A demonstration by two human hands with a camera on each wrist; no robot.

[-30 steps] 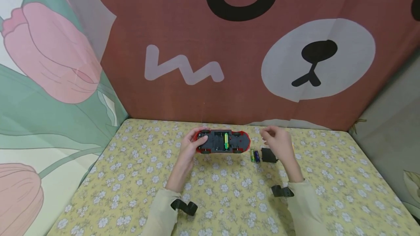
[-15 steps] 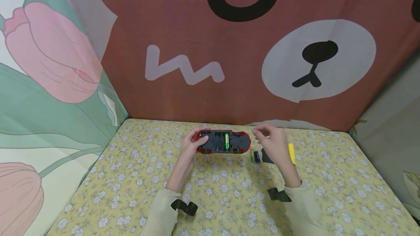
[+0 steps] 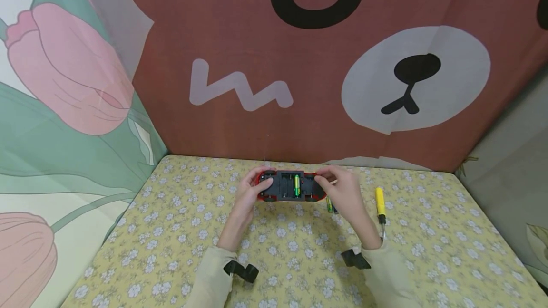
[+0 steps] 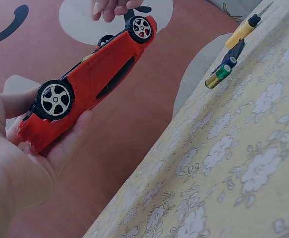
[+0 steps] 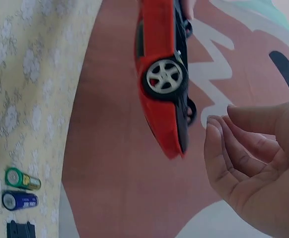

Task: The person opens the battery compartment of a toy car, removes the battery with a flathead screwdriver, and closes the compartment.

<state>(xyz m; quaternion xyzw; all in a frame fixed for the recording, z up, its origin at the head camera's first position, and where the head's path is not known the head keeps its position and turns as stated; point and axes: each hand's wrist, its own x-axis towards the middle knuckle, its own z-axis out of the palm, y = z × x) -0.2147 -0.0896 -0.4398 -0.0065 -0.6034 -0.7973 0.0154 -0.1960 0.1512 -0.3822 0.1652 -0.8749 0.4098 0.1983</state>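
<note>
A red toy car (image 3: 287, 191) is held up off the table, its black underside facing me. My left hand (image 3: 248, 191) grips its left end, thumb on the underside. One green battery (image 3: 297, 185) lies in the uncovered battery compartment. My right hand (image 3: 342, 191) is at the car's right end. In the right wrist view its fingers (image 5: 219, 153) are loosely curled near the thumb, apart from the car, with nothing visible between them. A green battery (image 5: 23, 179) and a blue battery (image 5: 19, 200) lie side by side on the table, partly hidden by my right hand in the head view.
Right of my right hand lies a screwdriver (image 3: 380, 201) with a yellow handle. A black cover (image 4: 236, 49) sits between it and the loose batteries. Flowered cloth covers the table (image 3: 278, 260). A printed curtain (image 3: 265, 127) hangs behind its back edge.
My right hand has moved left, from above the black cover to the car's right end. The screwdriver has come into full view. My left hand and the car have hardly moved.
</note>
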